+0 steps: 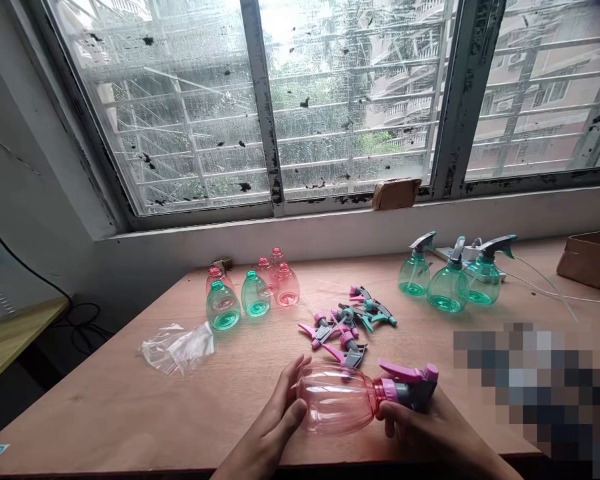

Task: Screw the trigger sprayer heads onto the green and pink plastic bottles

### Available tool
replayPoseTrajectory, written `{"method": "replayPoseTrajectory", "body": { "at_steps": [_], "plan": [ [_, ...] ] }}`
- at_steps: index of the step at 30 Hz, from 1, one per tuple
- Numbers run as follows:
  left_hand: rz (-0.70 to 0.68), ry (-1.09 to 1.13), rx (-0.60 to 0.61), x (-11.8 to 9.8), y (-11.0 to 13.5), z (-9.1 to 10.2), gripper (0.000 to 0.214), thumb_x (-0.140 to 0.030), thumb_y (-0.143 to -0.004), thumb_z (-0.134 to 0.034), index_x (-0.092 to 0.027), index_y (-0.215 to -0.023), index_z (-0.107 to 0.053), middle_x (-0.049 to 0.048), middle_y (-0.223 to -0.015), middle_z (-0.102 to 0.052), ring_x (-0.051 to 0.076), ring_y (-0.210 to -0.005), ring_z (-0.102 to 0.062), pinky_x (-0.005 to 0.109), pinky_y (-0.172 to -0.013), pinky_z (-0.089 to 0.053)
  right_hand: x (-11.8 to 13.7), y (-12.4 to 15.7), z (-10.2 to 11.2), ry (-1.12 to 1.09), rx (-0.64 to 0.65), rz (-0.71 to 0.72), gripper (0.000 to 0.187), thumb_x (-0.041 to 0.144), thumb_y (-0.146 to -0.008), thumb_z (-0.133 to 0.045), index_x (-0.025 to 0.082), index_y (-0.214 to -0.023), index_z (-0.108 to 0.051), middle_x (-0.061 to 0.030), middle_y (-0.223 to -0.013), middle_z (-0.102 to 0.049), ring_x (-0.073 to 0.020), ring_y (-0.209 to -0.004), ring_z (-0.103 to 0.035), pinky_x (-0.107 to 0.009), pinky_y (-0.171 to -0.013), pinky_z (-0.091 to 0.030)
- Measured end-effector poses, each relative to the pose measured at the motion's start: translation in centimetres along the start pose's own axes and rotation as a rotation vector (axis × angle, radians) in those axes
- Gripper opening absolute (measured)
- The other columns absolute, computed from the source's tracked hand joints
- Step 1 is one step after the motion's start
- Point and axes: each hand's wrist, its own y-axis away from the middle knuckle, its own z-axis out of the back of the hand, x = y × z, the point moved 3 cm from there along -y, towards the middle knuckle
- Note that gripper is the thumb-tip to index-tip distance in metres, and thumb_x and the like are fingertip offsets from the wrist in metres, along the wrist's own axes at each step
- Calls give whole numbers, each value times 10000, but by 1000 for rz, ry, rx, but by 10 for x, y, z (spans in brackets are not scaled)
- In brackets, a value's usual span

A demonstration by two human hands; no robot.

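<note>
A pink transparent spray bottle point(336, 399) lies sideways near the table's front edge, with a pink and grey trigger head point(411, 385) on its neck. My left hand point(280, 413) wraps round the bottle's base. My right hand point(420, 427) grips the neck just under the trigger head. Just behind the bottle lies a pile of loose pink and teal trigger heads point(347, 323).
Several headless pink and green bottles point(253, 290) stand at the back left of the wooden table point(105, 400). Three green bottles with trigger heads point(450, 277) stand at the back right. A crumpled clear plastic bag point(177, 347) lies left. A cardboard box point(593, 257) sits far right.
</note>
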Motion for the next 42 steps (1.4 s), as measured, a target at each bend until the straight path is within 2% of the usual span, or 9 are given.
{"method": "replayPoseTrajectory", "body": {
  "at_steps": [6,12,17,20,26,33,35,39,42],
  "plan": [
    [8,-84,69,6,1,-2,873,-471,-926,-663,-333,-1604,-131,37,-1722,-144,255,-1588,-110,461,-1300,-69,2,-1,-1,-73,32,22,447,585,-778,-789,139,-768,-766,-58,-681,-730,-192,-602,-638,-321,-584,-464],
    [-49,-173,37,8,3,-3,972,-433,-887,-724,-324,-1615,-89,33,-1730,-100,254,-1593,-67,435,-1303,-15,3,-1,-1,-37,44,37,443,581,-784,-782,139,-764,-784,-74,-699,-744,-203,-609,-645,-334,-595,-470],
    [1,-85,32,4,-1,-1,823,-580,-947,-559,-292,-1610,-166,44,-1718,-174,276,-1589,-97,452,-1302,-54,-3,-2,1,-4,45,38,470,599,-791,-767,130,-769,-773,-77,-641,-736,-201,-599,-639,-322,-582,-463],
    [-2,-8,3,5,-4,0,752,-566,-979,-508,-273,-1600,-202,62,-1699,-245,265,-1582,-148,443,-1301,-85,-4,-2,1,-7,33,37,450,578,-783,-786,131,-815,-747,-60,-608,-732,-184,-558,-633,-301,-549,-463],
    [-32,-50,56,11,-4,-3,976,-378,-860,-768,-323,-1604,-138,57,-1715,-177,278,-1580,-152,454,-1302,-76,-2,-2,-2,-168,56,9,434,512,-794,-807,186,-982,-590,-21,-647,-756,-178,-476,-664,-292,-471,-513],
    [-40,-95,49,13,-5,-3,1076,-317,-796,-829,-326,-1606,-122,60,-1709,-187,274,-1576,-173,433,-1300,-110,1,-2,-5,-194,74,-18,451,462,-784,-835,197,-982,-529,-17,-638,-771,-168,-462,-673,-276,-462,-532],
    [-29,-72,60,10,-2,-2,1028,-401,-823,-800,-339,-1605,-137,40,-1716,-174,279,-1582,-141,443,-1302,-89,0,-2,-5,-190,69,-23,449,466,-781,-838,191,-971,-539,-20,-641,-773,-163,-469,-674,-272,-470,-532],
    [-6,-51,67,3,0,-1,746,-540,-980,-528,-322,-1605,-185,35,-1718,-176,280,-1586,-117,478,-1299,-87,-2,-2,-4,-207,48,-21,459,494,-773,-834,191,-965,-548,-17,-647,-768,-165,-484,-674,-270,-464,-527],
    [-4,-35,53,5,-3,-2,839,-497,-943,-626,-317,-1610,-150,56,-1714,-191,280,-1575,-181,469,-1298,-122,-3,-3,-4,-186,24,-21,463,513,-764,-832,184,-964,-576,-16,-638,-761,-164,-465,-656,-278,-450,-517]
  ]
}}
